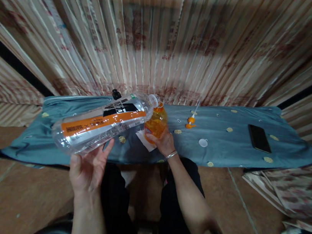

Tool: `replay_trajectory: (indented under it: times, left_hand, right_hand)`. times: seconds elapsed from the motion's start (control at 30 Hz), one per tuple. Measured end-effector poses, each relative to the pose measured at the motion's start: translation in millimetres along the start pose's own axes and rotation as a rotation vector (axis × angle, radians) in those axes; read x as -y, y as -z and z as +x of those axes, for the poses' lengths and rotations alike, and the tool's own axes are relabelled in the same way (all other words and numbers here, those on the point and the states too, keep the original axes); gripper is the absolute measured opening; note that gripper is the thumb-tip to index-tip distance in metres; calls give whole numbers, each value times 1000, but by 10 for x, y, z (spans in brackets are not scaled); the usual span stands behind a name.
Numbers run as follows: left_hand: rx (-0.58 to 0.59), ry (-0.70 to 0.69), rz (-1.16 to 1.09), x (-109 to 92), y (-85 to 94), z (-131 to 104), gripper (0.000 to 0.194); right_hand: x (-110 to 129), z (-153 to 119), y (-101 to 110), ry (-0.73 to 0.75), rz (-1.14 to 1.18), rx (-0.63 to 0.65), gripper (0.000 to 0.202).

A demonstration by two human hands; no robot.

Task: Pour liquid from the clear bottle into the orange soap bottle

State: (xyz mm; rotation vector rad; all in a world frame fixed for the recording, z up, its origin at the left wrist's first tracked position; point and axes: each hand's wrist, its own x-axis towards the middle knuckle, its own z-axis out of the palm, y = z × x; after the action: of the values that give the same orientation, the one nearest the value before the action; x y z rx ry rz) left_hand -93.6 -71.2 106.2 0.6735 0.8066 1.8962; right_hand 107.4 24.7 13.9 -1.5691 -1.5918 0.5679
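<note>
My left hand (91,166) holds a large clear plastic bottle (106,119) from below, its fingers partly hidden behind it. This bottle has a silver and orange label and is tilted, with its mouth at the upper right. That mouth meets the top of a smaller orange see-through bottle (156,123), which stands upright. My right hand (165,141) is wrapped round the orange bottle's lower right side. Under it lies a white paper sheet (144,140). An orange and white pump head (191,121) with a clear tube rests to the right.
A blue-green cloth (221,145) with yellow spots covers the narrow table. On it lie a round white cap (203,142) and a black phone (259,138). A small black object (115,94) is at the back edge. Patterned curtains (167,37) hang close behind.
</note>
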Motion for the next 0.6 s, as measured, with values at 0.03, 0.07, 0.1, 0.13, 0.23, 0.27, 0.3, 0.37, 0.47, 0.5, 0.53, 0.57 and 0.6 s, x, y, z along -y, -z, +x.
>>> replay_trajectory:
  times: [0.03,0.07,0.1,0.13,0.23,0.27,0.3,0.37,0.47,0.5,0.53,0.57,0.6]
  left_hand:
    - [0,-2,-1,-1,3,0,65]
    - [0,-2,-1,-2,5,-1,65]
    - [-3,-3,0,-4,7,-2,65]
    - [-5,-2,3,-6,8,-4,65]
    - [-10,1,10,-13,3,-7,64]
    - [-12,-1,11,-15,1,-8,63]
    - [-9,-5,9,-18,-1,-9,62]
    - [-6,3,6,-21,-1,-12,59]
    - [-11,15,0,-23,2,-14,58]
    - [-12,16,-1,-23,4,-15,59]
    - [-13,16,-1,-22,4,-14,59]
    - [-12,14,0,-21,5,-14,60]
    - [-10,12,1,-21,5,-13,60]
  right_hand:
    - [0,1,1,0,3,0,65]
    - [0,1,2,0,5,-1,65]
    - [1,1,3,-1,7,-2,65]
    - [2,0,4,-2,8,-2,65]
    - [3,-4,6,-6,2,2,65]
    - [2,-5,6,-5,-1,1,65]
    - [2,-5,5,-3,-4,-1,65]
    - [0,-5,3,3,-8,-5,65]
    - [4,-4,2,3,-7,-5,65]
    - [8,-4,4,0,-5,-5,65]
    - [13,-4,6,-4,-4,-5,65]
    - [18,-5,8,-8,-3,-3,65]
    - [22,-6,10,-11,-4,1,65]
